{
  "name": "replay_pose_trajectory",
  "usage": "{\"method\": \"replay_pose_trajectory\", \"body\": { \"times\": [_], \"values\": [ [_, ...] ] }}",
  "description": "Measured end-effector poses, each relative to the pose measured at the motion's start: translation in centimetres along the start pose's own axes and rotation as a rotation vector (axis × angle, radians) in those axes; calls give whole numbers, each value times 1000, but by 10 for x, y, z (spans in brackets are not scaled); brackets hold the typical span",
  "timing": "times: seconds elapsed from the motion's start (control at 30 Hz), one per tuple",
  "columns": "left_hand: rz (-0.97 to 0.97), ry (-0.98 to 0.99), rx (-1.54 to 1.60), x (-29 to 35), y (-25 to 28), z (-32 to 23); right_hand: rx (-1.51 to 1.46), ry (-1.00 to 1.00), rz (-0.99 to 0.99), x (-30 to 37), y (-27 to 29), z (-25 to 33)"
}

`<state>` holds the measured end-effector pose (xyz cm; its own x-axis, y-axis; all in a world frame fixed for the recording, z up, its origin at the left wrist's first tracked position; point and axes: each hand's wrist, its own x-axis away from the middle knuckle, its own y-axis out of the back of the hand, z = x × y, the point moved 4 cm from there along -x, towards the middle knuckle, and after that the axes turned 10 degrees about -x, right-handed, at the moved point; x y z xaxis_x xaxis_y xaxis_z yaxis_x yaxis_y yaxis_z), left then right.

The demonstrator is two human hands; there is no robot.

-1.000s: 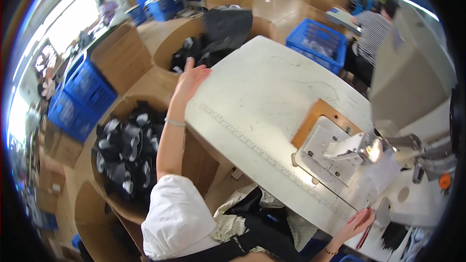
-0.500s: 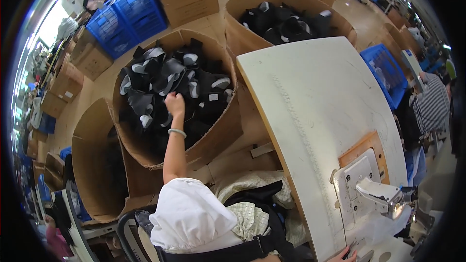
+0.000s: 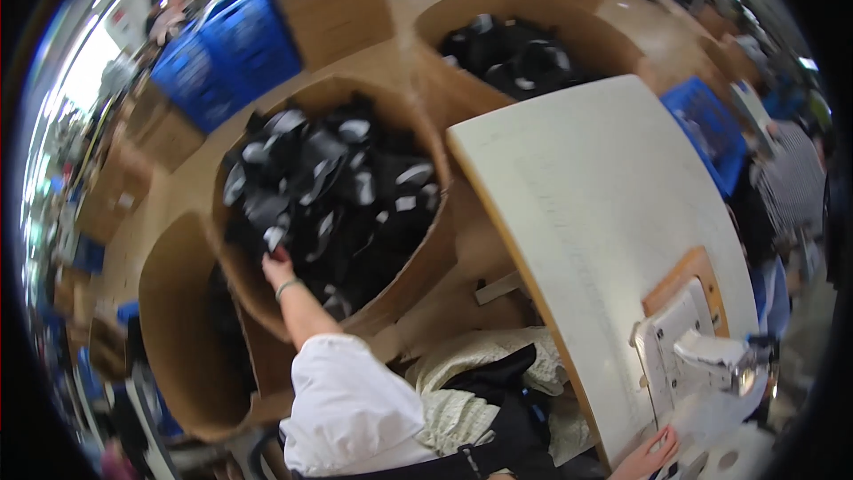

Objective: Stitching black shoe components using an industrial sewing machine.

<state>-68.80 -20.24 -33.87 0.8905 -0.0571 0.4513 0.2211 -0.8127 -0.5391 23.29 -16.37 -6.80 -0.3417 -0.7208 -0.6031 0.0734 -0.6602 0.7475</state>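
Observation:
A large cardboard bin (image 3: 444, 236) at centre left holds a heap of black, soft-looking pieces (image 3: 320, 160) with grey-white curved patches, much like shoe uppers. My left hand (image 3: 278, 268), a pale bracelet at its wrist, reaches over the bin's near left side. Its fingers are drawn together at a black piece with a whitish end (image 3: 274, 237), which they seem to pinch; blur hides the exact grip. At the lower right, my right hand (image 3: 647, 457) rests near the sewing machine (image 3: 711, 351), fingers stretched out, with nothing visible held.
A pale worktable (image 3: 569, 196) stands to my right. Another cardboard bin (image 3: 515, 0) with black pieces is behind it, and a further bin (image 3: 182, 320) stands at left. Blue crates (image 3: 240, 53) and a tall carton (image 3: 333, 9) lie beyond. A person in a striped top (image 3: 791, 178) sits at far right.
My left hand has moved from the middle of the heap toward the bin's near left side. More of my right hand shows beside the machine. The whole view has shifted slightly.

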Motion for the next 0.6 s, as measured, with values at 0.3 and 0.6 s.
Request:
{"method": "replay_pose_trajectory", "body": {
  "times": [0.3, 0.6],
  "values": [
    [155, -453, -361, 155, -201, 19, -383, 131, 143, -31, -6, 87],
    [1079, 150, 132, 416, -326, 50, -749, 352, 300, -70, -17, 177]
  ]
}}
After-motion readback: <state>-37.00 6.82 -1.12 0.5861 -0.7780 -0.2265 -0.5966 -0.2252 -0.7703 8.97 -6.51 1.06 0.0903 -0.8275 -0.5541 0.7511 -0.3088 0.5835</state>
